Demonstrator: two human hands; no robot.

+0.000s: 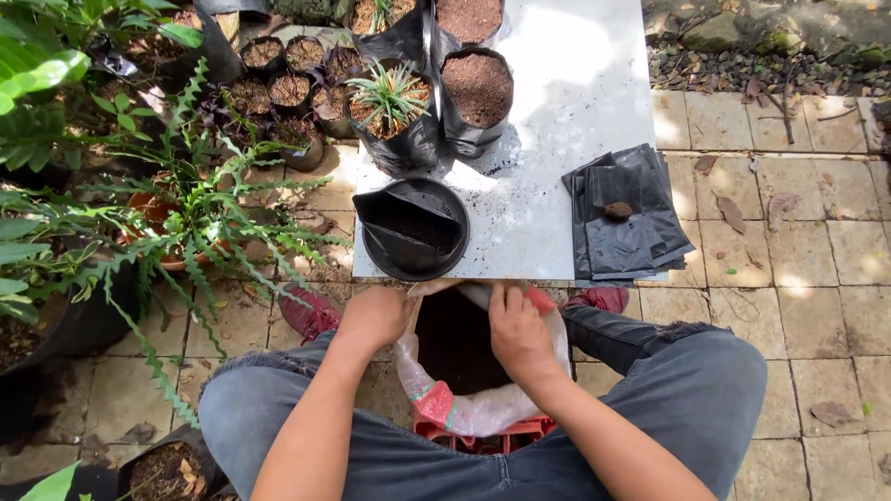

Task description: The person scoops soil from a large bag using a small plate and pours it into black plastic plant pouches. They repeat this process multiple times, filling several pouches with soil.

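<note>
While the sack of soil sits between the knees just below the slab's near edge, the left hand curls shut on its rim. The right hand dips inside, fingers pressed together. An empty black grow bag stands open at the slab's near-left corner.

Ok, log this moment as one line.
left hand: on sack rim | right hand: reaching into sack of soil | black pot: on white board ahead | empty black bags: right
</note>
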